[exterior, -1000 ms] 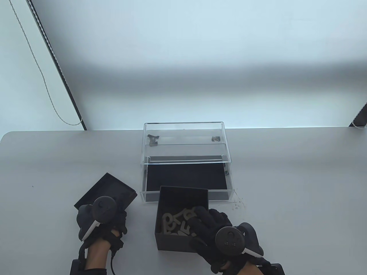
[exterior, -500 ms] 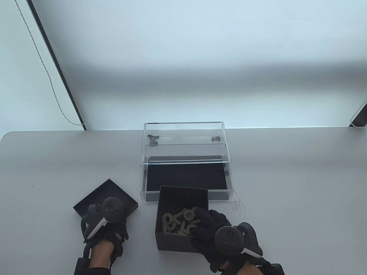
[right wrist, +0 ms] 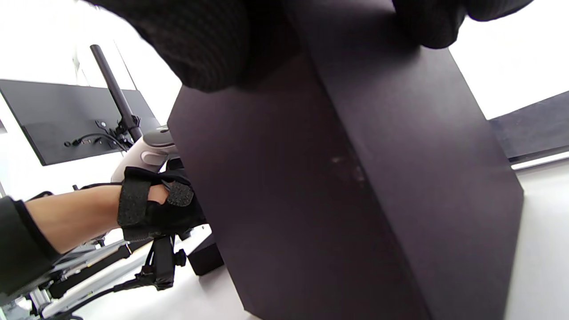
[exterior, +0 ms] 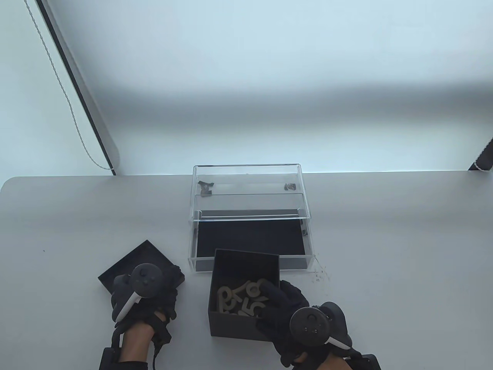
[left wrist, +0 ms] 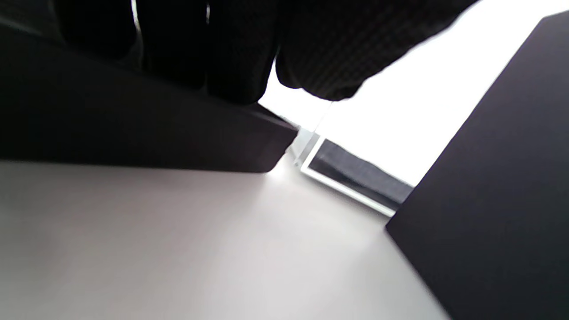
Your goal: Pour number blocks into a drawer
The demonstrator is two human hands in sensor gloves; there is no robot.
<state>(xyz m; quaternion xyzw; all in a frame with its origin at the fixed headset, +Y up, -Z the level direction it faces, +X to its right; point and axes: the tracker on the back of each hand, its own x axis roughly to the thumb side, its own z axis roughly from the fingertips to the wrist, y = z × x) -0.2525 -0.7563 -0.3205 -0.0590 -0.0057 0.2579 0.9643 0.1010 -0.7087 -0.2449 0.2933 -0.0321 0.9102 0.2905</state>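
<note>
Right hand (exterior: 287, 308) grips the near corner of the open black box (exterior: 244, 266) of number blocks (exterior: 240, 298) in front of the drawer (exterior: 250, 241), left hand (exterior: 144, 296) rests on the lid (exterior: 131, 262); next I'd lift and tip.

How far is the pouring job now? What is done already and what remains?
Done: the drawer is pulled open, and the lid is off the box and lies on the table under the left hand. In hand: the right hand grips the upright box. Left: the blocks are all inside it; none is poured.
</note>
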